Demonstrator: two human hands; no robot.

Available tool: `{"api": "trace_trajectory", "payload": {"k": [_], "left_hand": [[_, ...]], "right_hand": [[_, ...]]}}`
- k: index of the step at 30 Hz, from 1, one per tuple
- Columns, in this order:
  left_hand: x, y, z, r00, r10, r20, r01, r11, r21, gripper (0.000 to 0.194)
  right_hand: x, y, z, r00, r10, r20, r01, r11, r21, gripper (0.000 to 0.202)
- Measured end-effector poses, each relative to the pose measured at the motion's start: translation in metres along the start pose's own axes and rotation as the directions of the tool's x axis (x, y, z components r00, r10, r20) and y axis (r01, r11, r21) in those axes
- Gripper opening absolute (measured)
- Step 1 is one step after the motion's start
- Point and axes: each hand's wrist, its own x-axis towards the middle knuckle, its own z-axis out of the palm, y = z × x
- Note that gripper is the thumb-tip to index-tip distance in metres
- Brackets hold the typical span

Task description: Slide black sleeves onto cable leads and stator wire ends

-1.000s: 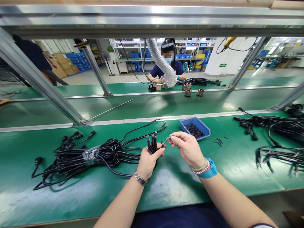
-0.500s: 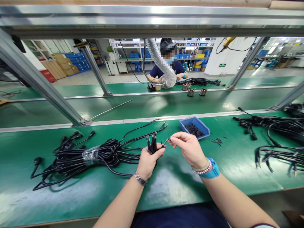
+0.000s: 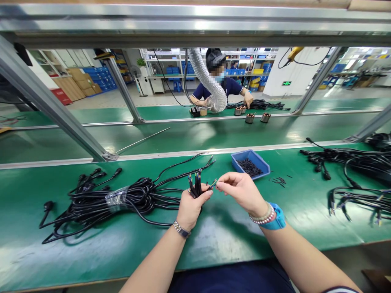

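snugly, left hand (image 3: 190,206) clasps cable ends (image 3: 196,188); right hand (image 3: 241,190) curls beside them (pinch unclear).

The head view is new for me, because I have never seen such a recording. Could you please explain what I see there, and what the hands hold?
Gladly. There is no robot: a person works with bare hands, and a camera worn on the head looks forward and down at them.

The left hand grips a bunch of black cable ends with thin coloured wires showing. The right hand has its fingertips close to one end's wires; whether they touch is too small to tell.

On the green table, a wrapped cable bundle lies to the left and more black cables to the right. A blue bin holds small black pieces.

Beyond, a co-worker sits behind a silvery hose.
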Motion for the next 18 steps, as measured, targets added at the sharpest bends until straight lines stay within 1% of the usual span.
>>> {"api": "trace_trajectory", "payload": {"k": [2,4,5,7,9,11,13,14,18], "left_hand": [[0.000,-0.001,0.000,0.999,-0.011,-0.034,0.011,1.000,0.008,0.014],[0.000,-0.001,0.001,0.999,-0.017,-0.042,0.019,0.999,0.032,0.014],[-0.001,0.000,0.001,0.999,-0.020,-0.033,0.021,0.999,0.044,0.014],[-0.001,0.002,0.001,1.000,-0.030,0.004,0.029,0.997,0.064,0.014],[-0.001,0.003,0.001,0.998,-0.036,0.055,0.032,0.996,0.082,0.016],[0.000,0.004,0.000,0.994,-0.033,0.104,0.023,0.995,0.095,0.020],[0.000,0.004,-0.001,0.990,-0.028,0.140,0.014,0.995,0.099,0.022],[0.001,0.004,-0.001,0.988,-0.029,0.151,0.015,0.995,0.096,0.022],[0.001,0.001,-0.002,0.984,-0.037,0.173,0.024,0.997,0.074,0.024]], "right_hand": [[-0.001,0.000,0.003,1.000,-0.009,0.008,0.010,0.998,-0.063,0.010],[-0.001,0.001,0.005,1.000,-0.024,0.008,0.025,0.994,-0.104,0.010],[-0.001,0.002,0.005,0.999,-0.032,0.015,0.034,0.992,-0.124,0.010],[0.000,0.002,0.001,0.997,-0.039,0.064,0.049,0.987,-0.154,0.011],[0.001,0.001,-0.006,0.995,-0.043,0.089,0.056,0.987,-0.150,0.012],[0.003,0.000,-0.012,0.997,-0.070,0.035,0.073,0.992,-0.107,0.013],[0.005,-0.001,-0.017,0.992,-0.119,-0.041,0.116,0.991,-0.071,0.015],[0.005,-0.001,-0.018,0.988,-0.144,-0.056,0.140,0.988,-0.067,0.015],[0.006,-0.002,-0.017,0.976,-0.217,-0.004,0.215,0.968,-0.127,0.013]]}}
